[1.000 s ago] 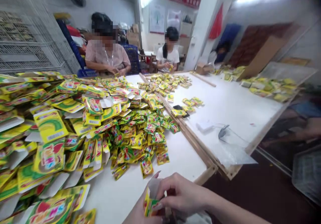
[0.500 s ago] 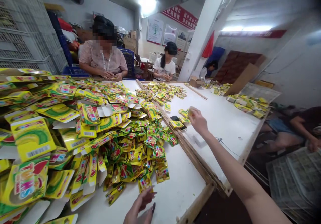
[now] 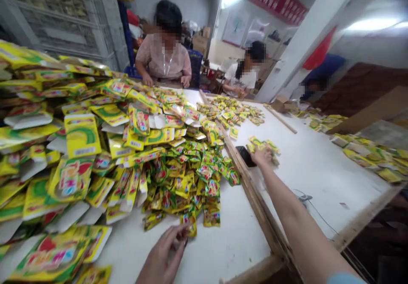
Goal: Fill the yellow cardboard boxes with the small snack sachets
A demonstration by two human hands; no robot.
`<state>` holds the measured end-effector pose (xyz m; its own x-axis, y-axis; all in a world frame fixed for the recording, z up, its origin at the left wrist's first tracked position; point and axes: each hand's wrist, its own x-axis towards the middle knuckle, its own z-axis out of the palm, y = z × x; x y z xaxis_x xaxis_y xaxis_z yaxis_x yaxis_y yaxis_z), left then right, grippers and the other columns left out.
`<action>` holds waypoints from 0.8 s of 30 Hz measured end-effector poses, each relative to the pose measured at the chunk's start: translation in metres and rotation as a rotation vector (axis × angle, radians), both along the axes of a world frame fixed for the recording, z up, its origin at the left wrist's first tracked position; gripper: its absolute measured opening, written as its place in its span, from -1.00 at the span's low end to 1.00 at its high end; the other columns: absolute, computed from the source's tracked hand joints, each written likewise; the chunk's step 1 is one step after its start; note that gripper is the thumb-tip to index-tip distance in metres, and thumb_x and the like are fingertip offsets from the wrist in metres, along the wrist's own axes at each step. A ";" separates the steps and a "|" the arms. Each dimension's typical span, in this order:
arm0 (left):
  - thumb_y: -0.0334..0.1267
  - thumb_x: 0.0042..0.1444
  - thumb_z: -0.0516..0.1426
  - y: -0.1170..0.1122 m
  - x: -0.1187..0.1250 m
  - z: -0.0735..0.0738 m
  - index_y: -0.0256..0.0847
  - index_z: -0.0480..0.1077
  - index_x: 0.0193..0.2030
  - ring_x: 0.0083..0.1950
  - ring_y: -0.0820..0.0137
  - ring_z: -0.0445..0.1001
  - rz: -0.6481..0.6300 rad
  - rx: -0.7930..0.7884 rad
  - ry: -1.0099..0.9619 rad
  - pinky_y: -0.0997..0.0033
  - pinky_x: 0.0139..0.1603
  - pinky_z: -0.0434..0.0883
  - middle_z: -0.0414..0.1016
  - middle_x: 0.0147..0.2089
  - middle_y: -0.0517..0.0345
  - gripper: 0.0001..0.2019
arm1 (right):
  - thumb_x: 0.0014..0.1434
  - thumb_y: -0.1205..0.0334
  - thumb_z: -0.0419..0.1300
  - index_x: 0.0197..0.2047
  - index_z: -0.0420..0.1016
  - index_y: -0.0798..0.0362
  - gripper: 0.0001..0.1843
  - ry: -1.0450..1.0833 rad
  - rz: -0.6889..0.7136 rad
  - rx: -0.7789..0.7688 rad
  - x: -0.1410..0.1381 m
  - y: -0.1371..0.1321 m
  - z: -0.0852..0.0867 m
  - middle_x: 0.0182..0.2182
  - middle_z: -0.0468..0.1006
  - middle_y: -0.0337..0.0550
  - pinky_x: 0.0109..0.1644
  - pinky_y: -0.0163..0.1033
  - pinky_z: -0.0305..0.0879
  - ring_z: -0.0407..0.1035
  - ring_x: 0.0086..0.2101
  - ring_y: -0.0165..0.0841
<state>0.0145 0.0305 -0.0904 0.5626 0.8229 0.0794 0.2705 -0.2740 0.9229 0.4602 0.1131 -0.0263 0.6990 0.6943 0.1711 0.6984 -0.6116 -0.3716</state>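
My left hand (image 3: 165, 250) is low over the white table, fingers bent and thumb apart. Its fingertips come up to a small yellow-green sachet (image 3: 190, 223) at the near edge of the sachet heap (image 3: 178, 182); I see no grip on it. Stretched across the wooden strip (image 3: 245, 182), my right hand (image 3: 262, 156) is among a few yellow packets (image 3: 272, 147), beside a black container (image 3: 245, 156). Blur and the packets hide its fingertips. Left of the sachets lies a large pile of yellow fruit-printed cartons (image 3: 82, 135), several with white flaps open.
Two people (image 3: 164, 57) (image 3: 244, 74) sit across the table, and part of another shows farther right. More yellow packets (image 3: 239, 110) lie at the far side, others (image 3: 376, 156) at the right. A cable (image 3: 318, 216) crosses the right tabletop. Stacked crates (image 3: 70, 25) stand behind the cartons.
The view has swung left. My right hand has come down onto the packets, and those by the black container now lie to its right. My left hand has moved up to the near sachet.
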 end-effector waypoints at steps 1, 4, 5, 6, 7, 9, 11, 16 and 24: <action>-0.16 0.16 0.04 0.001 -0.002 0.004 -0.04 0.38 0.04 0.00 0.24 0.43 0.003 0.087 0.061 0.25 0.04 0.41 0.46 -0.01 0.01 -0.69 | 0.23 0.15 0.10 0.13 0.25 0.06 -0.59 0.003 0.019 0.028 -0.001 0.002 0.000 0.14 0.25 -0.02 0.10 0.12 0.18 0.23 0.06 -0.15; -0.21 0.18 0.01 0.008 -0.006 0.013 -0.02 0.33 0.09 0.14 0.15 0.30 0.075 0.336 0.231 0.03 0.16 0.29 0.34 0.10 -0.02 -0.66 | 0.27 0.09 0.02 0.13 0.25 0.13 -0.57 0.045 0.145 0.120 -0.027 -0.005 -0.012 0.10 0.30 0.06 0.12 0.09 0.15 0.21 0.08 -0.13; -0.21 0.18 0.01 0.013 -0.005 0.015 -0.02 0.30 0.12 0.17 0.13 0.26 0.107 0.408 0.280 -0.02 0.17 0.25 0.29 0.13 -0.03 -0.64 | 0.27 0.04 -0.02 0.11 0.28 0.15 -0.55 0.072 0.207 0.146 -0.042 -0.010 -0.019 0.06 0.35 0.08 0.11 0.06 0.16 0.23 0.06 -0.14; -0.21 0.18 0.01 0.019 -0.003 0.017 -0.02 0.26 0.16 0.21 0.10 0.20 0.136 0.469 0.325 -0.05 0.19 0.21 0.23 0.18 -0.04 -0.61 | 0.27 -0.02 -0.05 0.09 0.31 0.15 -0.51 0.103 0.272 0.168 -0.059 -0.016 -0.026 0.01 0.40 0.08 0.09 0.02 0.19 0.27 0.03 -0.15; -0.19 0.17 0.02 0.026 0.000 0.018 -0.02 0.21 0.20 0.24 0.08 0.14 0.161 0.517 0.361 -0.07 0.21 0.18 0.16 0.22 -0.05 -0.57 | 0.24 -0.08 -0.04 0.08 0.33 0.13 -0.48 0.134 0.337 0.189 -0.075 -0.022 -0.033 -0.02 0.44 0.06 0.07 -0.02 0.22 0.31 0.00 -0.16; -0.15 0.17 0.03 0.040 0.009 0.021 -0.04 0.13 0.26 0.29 0.05 0.05 0.202 0.569 0.405 -0.09 0.22 0.15 0.05 0.27 -0.07 -0.51 | 0.15 -0.16 0.04 0.12 0.31 0.08 -0.39 0.181 0.440 0.231 -0.105 -0.029 -0.045 0.04 0.41 0.04 0.09 -0.03 0.21 0.29 0.04 -0.15; -0.11 0.17 0.03 0.050 0.017 0.022 -0.05 0.09 0.27 0.30 0.04 0.00 0.219 0.578 0.423 -0.08 0.22 0.15 0.01 0.28 -0.09 -0.48 | 0.11 -0.19 0.08 0.13 0.32 0.05 -0.36 0.214 0.504 0.270 -0.125 -0.033 -0.052 0.13 0.32 0.04 0.15 -0.01 0.14 0.20 0.12 -0.13; -0.20 0.20 -0.01 0.047 0.020 0.015 -0.07 0.12 0.25 0.30 0.07 -0.01 0.153 0.577 0.443 -0.06 0.22 0.17 0.03 0.28 -0.06 -0.54 | 0.08 -0.18 0.11 -0.19 0.54 0.05 -0.52 0.280 0.612 0.296 -0.150 -0.046 -0.055 0.10 0.37 0.03 0.21 0.03 0.04 0.18 0.13 -0.11; -0.25 0.23 -0.04 0.025 -0.007 0.012 0.00 0.21 0.20 0.25 0.17 0.08 0.070 0.577 0.438 0.03 0.20 0.19 0.19 0.22 0.04 -0.61 | 0.11 -0.12 0.10 -0.27 0.54 0.05 -0.59 0.421 0.571 0.374 -0.170 -0.088 -0.053 -0.12 0.53 -0.09 0.06 -0.03 0.21 0.33 -0.03 -0.17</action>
<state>0.0072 0.0559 -0.0789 0.5896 0.7533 0.2913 0.6171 -0.6529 0.4393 0.2906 0.0256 -0.0791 0.3107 0.9130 0.2643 0.6213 0.0153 -0.7834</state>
